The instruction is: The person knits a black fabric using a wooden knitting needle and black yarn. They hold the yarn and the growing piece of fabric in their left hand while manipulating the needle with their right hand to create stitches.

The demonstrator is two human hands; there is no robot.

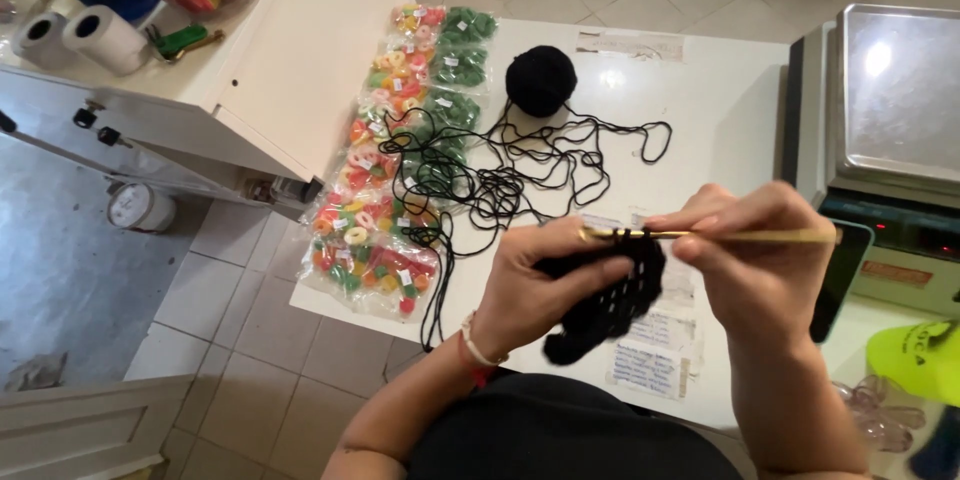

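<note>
The black crocheted piece hangs in the air above the near edge of the white counter, held between both hands; its lower edge droops toward the person's dark lap. The left hand curls around the piece from the left, fingers pressed together on the fabric and thumb on top; a pale band with a red cord sits on that wrist. The right hand pinches a golden crochet hook between thumb and fingers; the hook lies nearly level, its tip pointing left into the top of the piece, just beside the left thumb. A black strand runs from the work to a loose tangle of yarn spread on the counter, and on to a black yarn ball farther back; part of the tangle lies over a row of clear bags of coloured sweets, orange, red and green, lined along the counter's left edge. Handwritten paper slips lie on the counter under the hands. To the right stands a metal-topped scale; at the far left, on another white surface, two paper rolls lie side by side.
</note>
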